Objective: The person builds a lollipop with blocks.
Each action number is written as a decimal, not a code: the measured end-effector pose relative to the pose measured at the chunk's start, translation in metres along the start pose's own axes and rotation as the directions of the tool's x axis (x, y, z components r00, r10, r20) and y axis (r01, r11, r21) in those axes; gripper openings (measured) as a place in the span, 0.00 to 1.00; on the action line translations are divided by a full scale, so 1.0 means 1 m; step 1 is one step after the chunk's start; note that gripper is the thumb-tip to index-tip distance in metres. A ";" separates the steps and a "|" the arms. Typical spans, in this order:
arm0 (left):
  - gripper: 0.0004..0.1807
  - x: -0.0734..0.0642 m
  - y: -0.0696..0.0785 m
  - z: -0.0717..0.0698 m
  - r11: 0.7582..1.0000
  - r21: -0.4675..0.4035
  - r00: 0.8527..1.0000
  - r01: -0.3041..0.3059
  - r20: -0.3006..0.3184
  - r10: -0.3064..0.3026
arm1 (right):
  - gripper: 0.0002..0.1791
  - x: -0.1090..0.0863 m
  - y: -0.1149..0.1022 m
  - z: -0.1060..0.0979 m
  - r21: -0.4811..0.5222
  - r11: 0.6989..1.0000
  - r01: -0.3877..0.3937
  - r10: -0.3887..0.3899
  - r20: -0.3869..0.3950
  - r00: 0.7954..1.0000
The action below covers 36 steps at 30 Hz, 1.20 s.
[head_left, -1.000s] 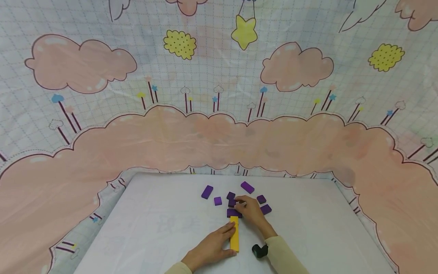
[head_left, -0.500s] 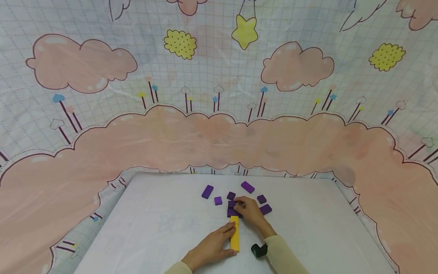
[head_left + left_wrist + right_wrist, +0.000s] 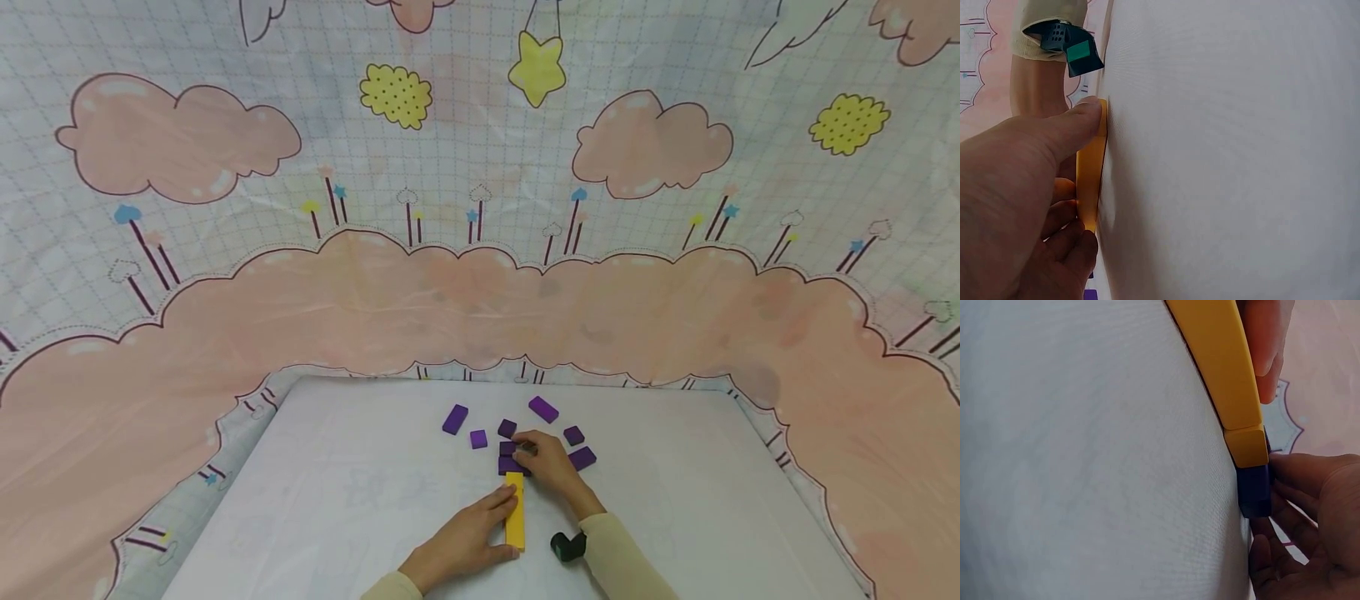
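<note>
A row of yellow blocks laid end to end points away from me on the white table, its seams visible in the wrist views. My left hand grips the row, thumb at the near end and fingers along its left side and top. Across the far end lies a purple rectangular block, touching the yellow in the right wrist view. Just beyond it, a small dark purple cube sits between thumb and index finger of my right hand, which pinches it. The hand hides its right side.
Around the right hand lie loose purple blocks: a cube just beyond, another cube and a rectangular block to the left, more rectangular blocks and a cube to the right. A dark wrist device sits by the right sleeve.
The small purple cube has shifted slightly toward me in my right fingers, closing the gap to the purple rectangular block. My left hand stays still on the yellow blocks.
</note>
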<state>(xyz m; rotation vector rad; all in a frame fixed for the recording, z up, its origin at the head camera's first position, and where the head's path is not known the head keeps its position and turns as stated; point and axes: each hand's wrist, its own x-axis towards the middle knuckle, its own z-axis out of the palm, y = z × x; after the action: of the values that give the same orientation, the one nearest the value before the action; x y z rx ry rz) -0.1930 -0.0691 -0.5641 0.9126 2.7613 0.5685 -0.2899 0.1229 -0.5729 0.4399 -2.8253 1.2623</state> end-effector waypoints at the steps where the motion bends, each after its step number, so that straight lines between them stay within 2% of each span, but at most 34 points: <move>1: 0.41 0.000 0.000 0.000 1.000 0.002 1.000 -0.001 -0.001 0.001 | 0.15 0.000 0.000 0.000 0.002 1.000 -0.005 0.005 0.003 1.000; 15: 0.41 0.000 0.000 0.000 1.000 0.001 1.000 -0.009 -0.010 0.009 | 0.16 -0.001 -0.001 -0.001 -0.006 1.000 -0.027 0.027 0.021 0.999; 24: 0.41 0.001 -0.001 0.001 1.000 -0.005 1.000 -0.001 0.001 0.001 | 0.14 -0.003 -0.005 -0.010 0.035 0.998 -0.050 0.051 -0.039 0.998; 29: 0.41 0.002 -0.002 0.003 1.000 -0.008 1.000 0.012 0.006 -0.012 | 0.13 -0.006 -0.016 -0.022 0.087 0.996 -0.009 0.017 -0.093 0.996; 36: 0.41 0.002 -0.003 0.004 1.000 0.002 1.000 0.009 -0.002 -0.009 | 0.13 -0.003 -0.025 -0.035 0.061 0.997 0.048 -0.040 -0.121 0.992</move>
<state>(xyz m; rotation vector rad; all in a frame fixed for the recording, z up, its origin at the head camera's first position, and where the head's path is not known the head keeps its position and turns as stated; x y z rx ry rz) -0.1957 -0.0690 -0.5693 0.8994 2.7668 0.5654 -0.2842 0.1331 -0.5317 0.4104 -2.6685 1.3264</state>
